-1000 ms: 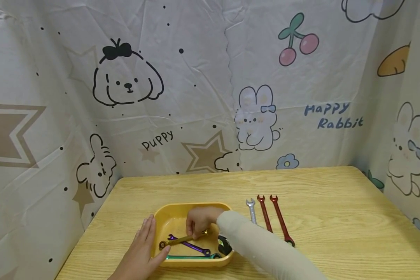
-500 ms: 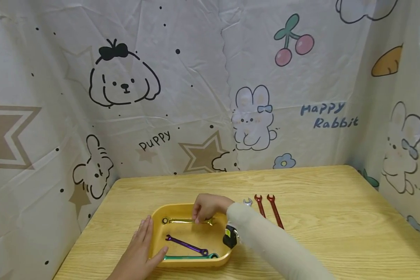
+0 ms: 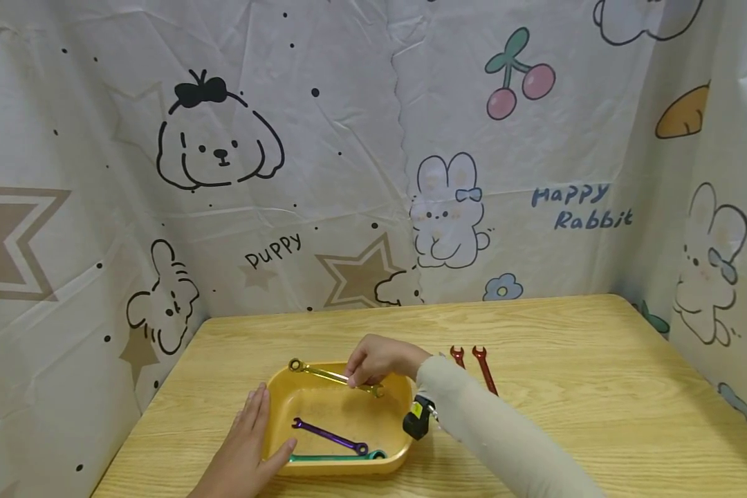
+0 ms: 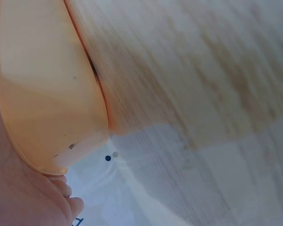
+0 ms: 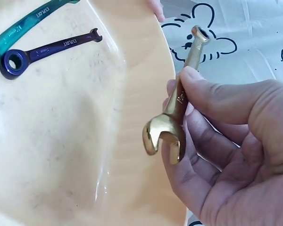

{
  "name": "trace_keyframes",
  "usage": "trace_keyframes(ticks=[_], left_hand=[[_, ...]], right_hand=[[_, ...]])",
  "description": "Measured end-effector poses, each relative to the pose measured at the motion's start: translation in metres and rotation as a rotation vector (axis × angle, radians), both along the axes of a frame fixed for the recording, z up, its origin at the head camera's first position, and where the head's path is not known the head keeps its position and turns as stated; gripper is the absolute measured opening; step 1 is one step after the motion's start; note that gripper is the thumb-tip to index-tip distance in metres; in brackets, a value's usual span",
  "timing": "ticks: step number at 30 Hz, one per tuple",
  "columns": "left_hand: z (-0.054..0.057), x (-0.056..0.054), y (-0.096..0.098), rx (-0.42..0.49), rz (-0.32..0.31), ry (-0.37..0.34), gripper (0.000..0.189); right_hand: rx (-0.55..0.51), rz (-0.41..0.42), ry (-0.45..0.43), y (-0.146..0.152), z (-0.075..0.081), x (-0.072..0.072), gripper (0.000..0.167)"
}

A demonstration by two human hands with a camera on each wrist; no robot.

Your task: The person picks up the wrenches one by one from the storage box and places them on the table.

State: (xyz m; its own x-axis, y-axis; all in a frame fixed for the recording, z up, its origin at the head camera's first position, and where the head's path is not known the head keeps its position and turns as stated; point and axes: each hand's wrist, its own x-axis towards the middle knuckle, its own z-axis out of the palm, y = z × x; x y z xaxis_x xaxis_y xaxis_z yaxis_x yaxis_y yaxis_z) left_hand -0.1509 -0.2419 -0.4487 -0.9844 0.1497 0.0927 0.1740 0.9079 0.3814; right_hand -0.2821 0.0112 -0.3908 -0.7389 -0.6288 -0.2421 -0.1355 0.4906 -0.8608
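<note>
My right hand (image 3: 376, 361) pinches a gold combination wrench (image 3: 317, 372) between thumb and fingers, over the far side of a yellow plastic bin (image 3: 342, 468). In the right wrist view the wrench's open end (image 5: 167, 127) points toward the camera and its ring end points away. Inside the bin lie a purple wrench (image 3: 330, 436) and a green wrench (image 3: 330, 457), side by side near the front. At the bin's left side my left hand (image 3: 243, 443) rests with straight fingers along the outer wall, its thumb reaching over the rim.
Two red wrenches (image 3: 485, 370) lie on the wooden table (image 3: 566, 401) right of the bin, partly hidden by the right sleeve (image 3: 498, 429). A patterned cloth (image 3: 348, 173) hangs around the table's back and sides.
My right hand has lifted the gold wrench from across the purple one, moving it back and up to the bin's far rim. The left hand stays at the bin.
</note>
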Motion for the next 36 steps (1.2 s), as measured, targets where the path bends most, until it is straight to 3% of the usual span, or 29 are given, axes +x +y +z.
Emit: trace_keyframes(ticks=[6, 21, 36], left_hand=[[0.001, 0.002, 0.000, 0.010, -0.023, 0.052, 0.094], [-0.001, 0.004, -0.003, 0.025, -0.033, 0.070, 0.093], [0.001, 0.002, -0.003, 0.031, -0.034, 0.022, 0.094]], right_hand=[[-0.063, -0.029, -0.040, 0.005, 0.000, 0.001, 0.011], [-0.162, -0.054, -0.117, 0.038, 0.005, -0.004, 0.024], [-0.271, -0.215, -0.182, 0.111, 0.001, -0.004, 0.024]])
